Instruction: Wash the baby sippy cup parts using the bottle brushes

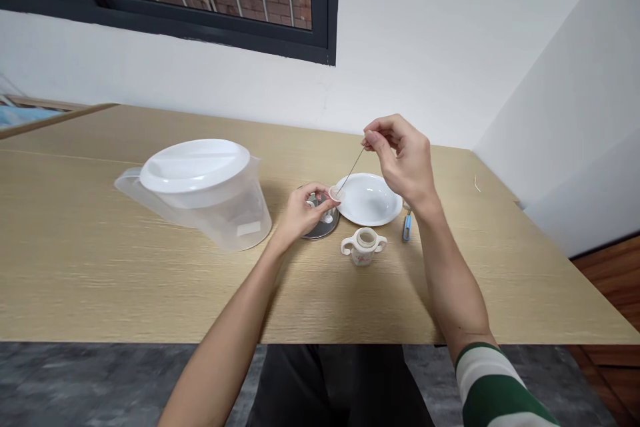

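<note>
My left hand (301,211) pinches a small white ring-shaped plastic part (335,193) at its fingertips, above a round metal lid (324,229). My right hand (399,160) is raised above a white shallow bowl (367,199) and holds a thin metal pin (353,170) between finger and thumb. The pin slants down, and its lower end reaches the ring-shaped part. Closer to me stands a white two-handled cup (364,247) without its lid. A small blue-handled tool (407,229) lies just right of the bowl.
A clear plastic water jug (195,192) with a white lid stands left of my hands on the light wood table (150,287). A pale fibre (477,183) lies near the table's far right. White walls and a dark-framed window are beyond the table.
</note>
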### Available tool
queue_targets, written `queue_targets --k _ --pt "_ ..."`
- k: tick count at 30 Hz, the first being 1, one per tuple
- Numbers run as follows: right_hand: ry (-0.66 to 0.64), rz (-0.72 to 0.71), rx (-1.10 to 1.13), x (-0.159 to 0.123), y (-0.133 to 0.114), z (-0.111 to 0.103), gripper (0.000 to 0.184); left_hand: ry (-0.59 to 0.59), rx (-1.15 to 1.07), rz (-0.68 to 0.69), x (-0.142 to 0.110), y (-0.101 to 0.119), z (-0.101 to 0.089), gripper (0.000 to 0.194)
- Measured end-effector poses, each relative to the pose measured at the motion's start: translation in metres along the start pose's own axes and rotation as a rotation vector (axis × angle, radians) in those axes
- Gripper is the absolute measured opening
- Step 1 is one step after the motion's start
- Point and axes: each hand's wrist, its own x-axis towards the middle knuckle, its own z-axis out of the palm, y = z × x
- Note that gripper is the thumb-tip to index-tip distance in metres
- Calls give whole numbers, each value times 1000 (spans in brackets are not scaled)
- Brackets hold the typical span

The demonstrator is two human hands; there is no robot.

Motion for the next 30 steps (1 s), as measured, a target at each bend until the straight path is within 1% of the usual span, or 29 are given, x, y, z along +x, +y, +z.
queue_targets --k 4,10,15,21,25,27,30 --pt "-80 10 7 -2 5 10 24 47 -48 -6 0 -1 2 17" --pt "-201 116 -30 -3 17 30 13 67 -64 -23 0 -2 4 17" --pt "-267 143 -64 -3 20 32 11 63 -71 -32 1 -7 4 21" --pt "-360 153 -189 -5 25 37 10 95 -99 18 5 -15 0 27" --pt "-338 171 -126 -6 29 44 11 48 -111 27 5 -13 -2 29" --pt "-285 202 -52 -5 31 42 10 -3 -109 17 4 -12 -2 30" --pt "-167 235 73 -1 34 35 8 -77 -77 0 3 -11 -2 31"
